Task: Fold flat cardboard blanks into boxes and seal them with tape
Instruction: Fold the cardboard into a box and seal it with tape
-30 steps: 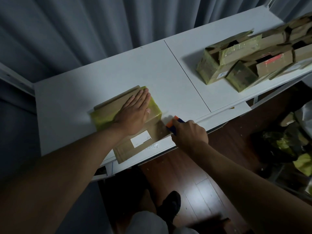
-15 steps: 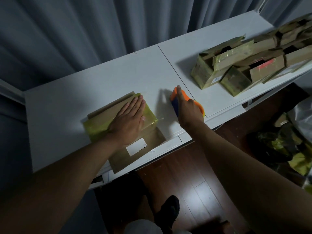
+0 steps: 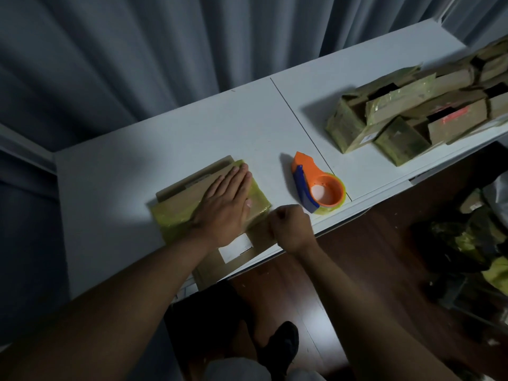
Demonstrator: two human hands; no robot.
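The orange-and-blue plastic tape dispenser [image 3: 316,185], gripped by the right hand half a second earlier, now lay free on the white tabletop [image 3: 137,171], just right of the flat brown cardboard box wrapped in yellowish tape [image 3: 178,210] and close to the table's front edge. The right hand [image 3: 288,226] had withdrawn from the dispenser to the box's near right corner; its fingers were curled into a loose fist, and whether they pinched a tape end or cardboard edge could not be told. The left hand [image 3: 228,202] remained as before, flat on top of the box with fingers straight and together, pressing it down. The box stayed at the front left of the table, its near end overhanging the edge. A white rectangular label [image 3: 236,248] sat on that near end; no writing on it was legible. A pile of similar taped cardboard boxes [image 3: 412,116] occupied the far right of the table; one bore a red strip [image 3: 455,116] whose print was too blurred to read. Grey curtains [image 3: 165,50] hung behind.
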